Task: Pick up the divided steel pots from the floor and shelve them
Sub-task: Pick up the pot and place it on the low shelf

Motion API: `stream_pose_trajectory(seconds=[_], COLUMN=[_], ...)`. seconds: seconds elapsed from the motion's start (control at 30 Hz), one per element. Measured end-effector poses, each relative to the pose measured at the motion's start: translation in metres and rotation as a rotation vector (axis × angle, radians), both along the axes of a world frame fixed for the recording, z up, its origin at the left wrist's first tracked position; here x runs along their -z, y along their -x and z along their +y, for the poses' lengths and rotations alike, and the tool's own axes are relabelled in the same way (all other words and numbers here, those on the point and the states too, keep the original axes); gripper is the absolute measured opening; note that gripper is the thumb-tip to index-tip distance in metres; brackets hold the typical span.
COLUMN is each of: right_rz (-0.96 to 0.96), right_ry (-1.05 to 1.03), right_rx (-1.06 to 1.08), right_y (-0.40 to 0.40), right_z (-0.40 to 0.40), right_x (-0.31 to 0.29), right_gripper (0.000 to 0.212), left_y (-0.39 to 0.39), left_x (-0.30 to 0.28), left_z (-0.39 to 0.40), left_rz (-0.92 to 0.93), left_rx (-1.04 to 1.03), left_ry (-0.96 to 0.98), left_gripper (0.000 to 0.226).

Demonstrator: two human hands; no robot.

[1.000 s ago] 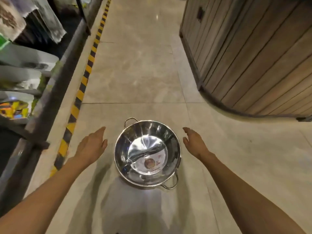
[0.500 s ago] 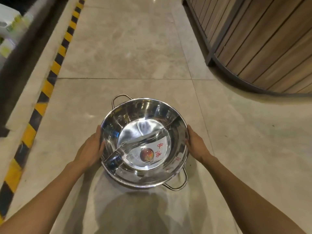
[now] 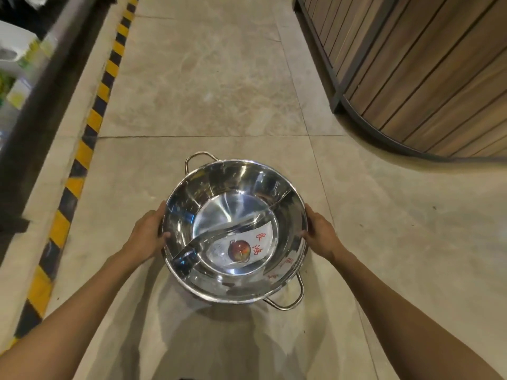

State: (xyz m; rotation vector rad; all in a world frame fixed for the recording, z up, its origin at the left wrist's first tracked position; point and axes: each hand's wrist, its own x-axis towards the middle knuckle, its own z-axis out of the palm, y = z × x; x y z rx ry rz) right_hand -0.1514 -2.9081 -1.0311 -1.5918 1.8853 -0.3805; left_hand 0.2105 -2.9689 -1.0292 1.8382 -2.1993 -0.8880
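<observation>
A round divided steel pot (image 3: 219, 215) with a curved partition, two wire loop handles and a label with a red picture inside is at the centre of the view, over the tiled floor. My left hand (image 3: 148, 234) grips its left rim with the thumb over the edge. My right hand (image 3: 318, 234) clasps the right rim the same way. Both forearms reach in from the bottom corners. Whether the pot's base still touches the floor is hidden under it.
A shelf unit (image 3: 33, 67) with white packaged goods runs along the left, blurred. A yellow and black hazard stripe (image 3: 82, 152) marks the floor beside it. A curved wooden slatted counter (image 3: 428, 78) fills the upper right. Beige tile floor (image 3: 219, 78) stretches ahead.
Both hands went from open beside the pot to closed on its rim. The pot now looks larger and a little further to the right in view.
</observation>
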Motion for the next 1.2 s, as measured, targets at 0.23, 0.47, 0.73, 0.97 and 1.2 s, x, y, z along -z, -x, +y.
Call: stream_pose_trajectory(seconds=[0.23,0.47,0.73,0.97,1.2], right_rz=[-0.092,-0.064,0.034,0.069,0.05], right_ry=[0.154,0.123,0.143,0.189,0.147], right_rx=[-0.059,-0.028,-0.134,-0.197,-0.35], right_y=[-0.005,-0.034,-0.058,-0.066,-0.107], right_z=[-0.018,-0.029,-0.021,-0.021,-0.039], right_x=[-0.189,-0.432,-0.67,-0.724,-0.743], right_gripper=[0.106,0.065,0.055,0.057,0.061], left_y=[-0.01,-0.036,-0.068,-0.087,-0.118], left_x=[-0.194,-0.43,-0.678,-0.732,-0.741], left_z=[-0.01,0.013,0.043,0.054,0.104], left_rz=[-0.027,0.068,0.094,0.084,0.113], left_rx=[-0.058,-0.212,-0.24,-0.253,-0.406], left_ry=[0.064,0.017,0.021,0.102,0.092], left_gripper=[0.08,0.082,0.08,0.081,0.08])
